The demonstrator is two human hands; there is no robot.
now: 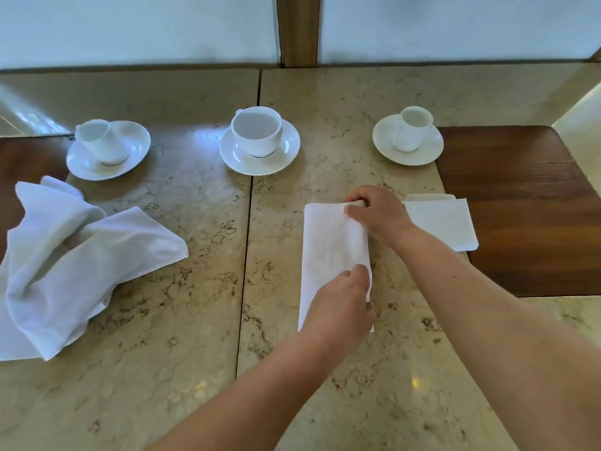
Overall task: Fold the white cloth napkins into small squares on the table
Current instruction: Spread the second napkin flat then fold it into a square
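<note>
Right hand (379, 211) up top: thumb and forefinger pinch the far right corner of the napkin (330, 252), the other fingers curled in behind. Left hand (343, 301) lower down: thumb and fingers close on the right edge near the near corner, knuckles toward the camera, so the fingertips themselves are hidden. Between the two hands the cloth lies as a long narrow rectangle, running away from the viewer, flat on the marble table (162, 320), just right of the seam at the centre of the frame.

Just beyond the right wrist, at centre right, a folded napkin (445, 222) sits as a neat square, half on the marble, half on the dark wood panel (527, 216). Far left, a rumpled pile of unfolded napkins (74, 258) spills off the frame edge.

Across the upper middle, three white cups on saucers: left cup (100, 141) tilted on its saucer, middle cup (257, 130) upright, right cup (411, 128) leaning slightly on its saucer.
</note>
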